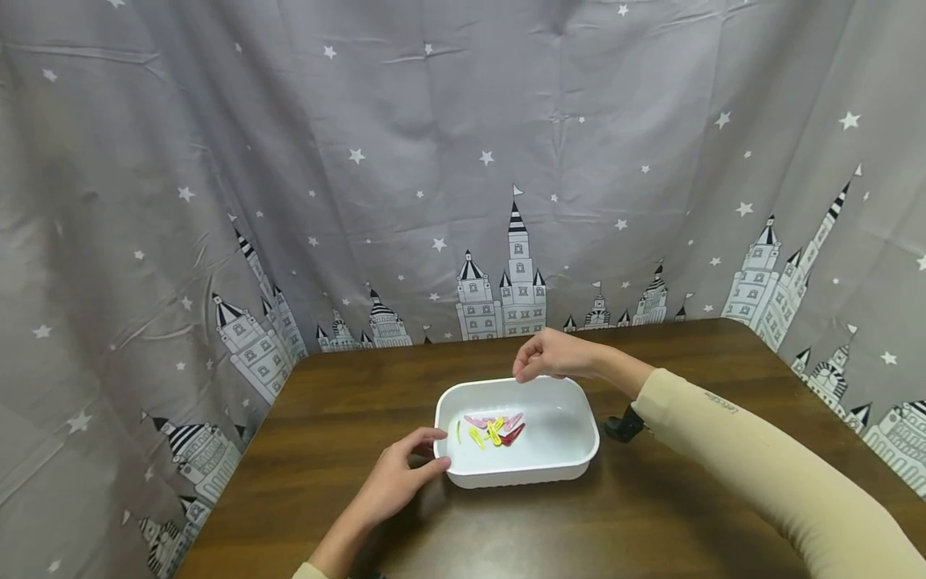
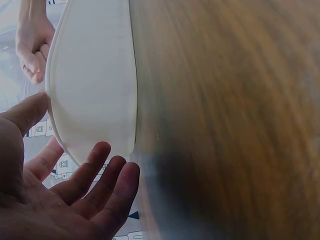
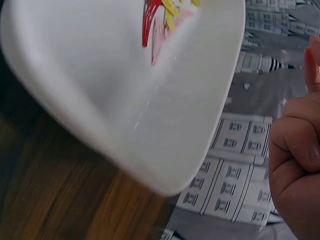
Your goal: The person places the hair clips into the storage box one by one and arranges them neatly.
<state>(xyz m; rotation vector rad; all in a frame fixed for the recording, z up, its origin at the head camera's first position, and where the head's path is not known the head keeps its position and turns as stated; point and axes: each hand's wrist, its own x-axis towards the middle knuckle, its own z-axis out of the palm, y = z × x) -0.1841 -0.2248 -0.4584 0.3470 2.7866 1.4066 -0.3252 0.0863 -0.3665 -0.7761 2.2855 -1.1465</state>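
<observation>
A white plastic tray (image 1: 550,426) stands on the table with several small snap hair clips in it: yellow (image 1: 476,437), pink (image 1: 476,421) and red (image 1: 513,435). A thin green clip (image 1: 458,432) lies apart at its left end. My left hand (image 1: 398,474) rests against that end, thumb and index finger touching the rim, the other fingers loosely spread outside. Above the far rim, my right hand (image 1: 557,354) hovers with curled fingers, thumb and index tips close together. A reddish patch shows by its fingertips in the right wrist view; whether they pinch a clip is unclear.
The brown wooden table (image 1: 347,402) extends around the tray. Behind it hangs a grey curtain (image 1: 405,161) printed with castles and stars. A black object (image 1: 624,426) sits under the right forearm, partly covered by the beige sleeve (image 1: 760,458).
</observation>
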